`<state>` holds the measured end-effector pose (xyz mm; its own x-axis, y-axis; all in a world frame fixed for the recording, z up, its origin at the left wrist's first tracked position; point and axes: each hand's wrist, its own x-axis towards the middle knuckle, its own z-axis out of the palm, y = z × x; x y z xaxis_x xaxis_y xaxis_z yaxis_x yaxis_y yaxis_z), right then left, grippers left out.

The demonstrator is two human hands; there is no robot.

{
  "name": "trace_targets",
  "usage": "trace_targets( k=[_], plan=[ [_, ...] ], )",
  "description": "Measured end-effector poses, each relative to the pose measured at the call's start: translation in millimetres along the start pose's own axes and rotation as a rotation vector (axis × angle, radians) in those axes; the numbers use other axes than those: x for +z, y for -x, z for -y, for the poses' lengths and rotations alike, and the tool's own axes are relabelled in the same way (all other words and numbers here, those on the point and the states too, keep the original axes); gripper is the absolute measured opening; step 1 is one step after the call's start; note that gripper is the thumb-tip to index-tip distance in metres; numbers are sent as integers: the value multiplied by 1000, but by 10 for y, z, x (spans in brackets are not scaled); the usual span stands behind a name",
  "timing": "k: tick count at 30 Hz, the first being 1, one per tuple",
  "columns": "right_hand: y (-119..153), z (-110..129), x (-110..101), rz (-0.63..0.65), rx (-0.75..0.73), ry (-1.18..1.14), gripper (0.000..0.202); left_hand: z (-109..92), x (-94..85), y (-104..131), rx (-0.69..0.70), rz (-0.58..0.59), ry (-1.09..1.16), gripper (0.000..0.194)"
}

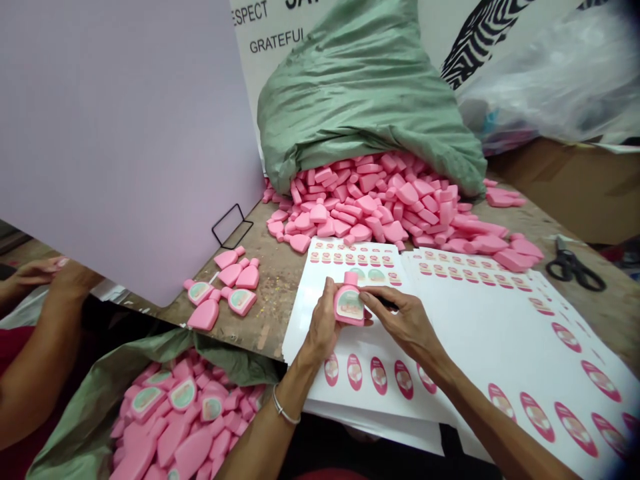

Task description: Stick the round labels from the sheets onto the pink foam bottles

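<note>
My left hand (324, 320) is closed around a small pink plastic bottle (351, 318), held upright above the sticker sheets. A pale green label (350, 303) is on the bottle's front. My right hand (403, 317) is closed, its fingertips touching the label's right edge. In the right fingers lies a slim black tool (387, 303), mostly hidden, its kind unclear. Beneath both hands is a stack of white sticker sheets (320, 280) with pink oval and small labels. A second stack of sticker sheets (465, 320) lies to the right.
Pink bottles (370, 200) spill from a green sack (365, 87) at the back. Several bottles (245, 277) lie left, near a black wire stand (233, 227). Scissors (575, 267) lie right. A lower sack (75, 427) holds bottles. Beyond the pale panel (125, 133) is another person's arm (45, 347).
</note>
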<state>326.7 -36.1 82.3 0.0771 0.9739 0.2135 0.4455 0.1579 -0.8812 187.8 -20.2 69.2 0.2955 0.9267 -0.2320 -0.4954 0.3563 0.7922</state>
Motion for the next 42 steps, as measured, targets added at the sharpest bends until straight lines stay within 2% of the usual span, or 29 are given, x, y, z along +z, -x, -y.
trace_targets(
  k=[4, 9, 12, 16, 19, 21, 23, 25, 28, 31, 34, 38, 42],
  plan=[
    [-7, 8, 14, 2, -15, -6, 26, -9, -22, 16, 3, 38, 11, 54],
    [-14, 11, 8, -14, -64, 57, 23, -3, -47, 3, 17, 89, 95, 37],
    [-19, 1, 1, -16, -85, 77, 22, -40, -30, 13, -12, 123, 129, 35],
    [-17, -1, -19, -2, -110, 101, 23, -113, -8, 66, 2, 195, 84, 26],
    [-16, 4, -75, -34, -188, 299, 28, -129, -27, 101, 14, 240, 27, 32],
    [-29, -1, -131, -135, -226, 497, 38, -119, -50, 112, -3, 241, 34, 36],
    [-53, -12, -183, -211, -195, 579, 50, -107, -65, 119, -34, 246, 60, 37],
    [-79, -19, -214, -162, -111, 472, 52, -105, -65, 130, -68, 263, 78, 35],
    [-90, -4, -214, -27, -2, 241, 43, -120, -42, 157, -118, 286, 91, 35],
    [-55, 34, -192, -46, 12, 179, 36, -137, -18, 183, -113, 262, 109, 33],
    [10, 46, -173, -90, -37, 176, 31, -139, -4, 189, -121, 209, 166, 33],
    [115, 4, -143, -120, -96, 216, 24, -122, 8, 174, -208, 153, 242, 44],
    [209, -18, -120, -123, -163, 289, 16, -95, 11, 164, -194, 96, 252, 42]
  ],
)
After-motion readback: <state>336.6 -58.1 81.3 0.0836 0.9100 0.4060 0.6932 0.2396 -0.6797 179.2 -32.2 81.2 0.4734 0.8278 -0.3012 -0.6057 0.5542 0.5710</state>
